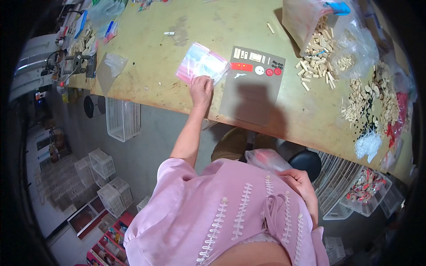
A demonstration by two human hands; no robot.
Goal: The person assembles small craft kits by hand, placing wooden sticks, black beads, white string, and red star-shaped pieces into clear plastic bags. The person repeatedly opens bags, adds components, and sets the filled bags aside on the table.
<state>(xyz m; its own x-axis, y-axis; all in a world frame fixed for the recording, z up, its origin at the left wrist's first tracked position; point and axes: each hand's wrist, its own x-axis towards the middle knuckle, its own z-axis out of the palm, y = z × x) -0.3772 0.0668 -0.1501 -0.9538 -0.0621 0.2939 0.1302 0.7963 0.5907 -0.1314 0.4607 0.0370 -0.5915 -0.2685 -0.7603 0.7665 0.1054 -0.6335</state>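
A stack of clear zip bags [195,60] with pinkish edges lies on the table. My left hand [202,90] is at its near edge, fingers curled together on the plastic. Just right of the stack is a grey-brown board [250,95]. Along its far part sit small pale wooden pieces [255,56], a red rectangular piece [242,67], a white round disc [259,70], two red discs [274,72] and several small black rings [278,64]. Down by my lap, my right hand [301,181] is closed at the edge of a clear plastic bag [266,158] with something red inside; its fingertips are partly hidden.
At the right, wooden sticks [317,57] spill from a large plastic bag [299,20]. Beyond them lie heaps of wooden parts [353,99], black rings and white pieces [368,145]. A metal device [82,64] stands far left. Plastic crates [123,119] and a black stool [305,165] are below the table.
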